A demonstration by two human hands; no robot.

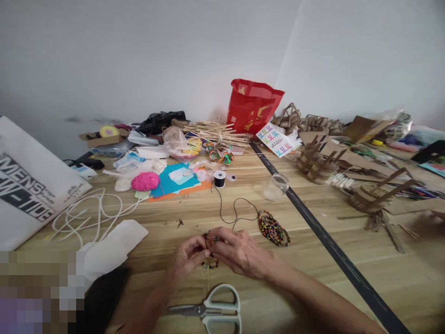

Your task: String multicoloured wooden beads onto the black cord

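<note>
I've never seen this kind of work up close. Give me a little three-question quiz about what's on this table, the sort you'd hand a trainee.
1. True or false: neither the left hand nor the right hand holds the scissors.
2. What colour is the yarn ball to the left of the spool of black cord? A green; B pink; C white.
3. Fill the gap: both hands meet at a string of many-coloured ____.

Key: 1 true; 2 B; 3 beads.
</note>
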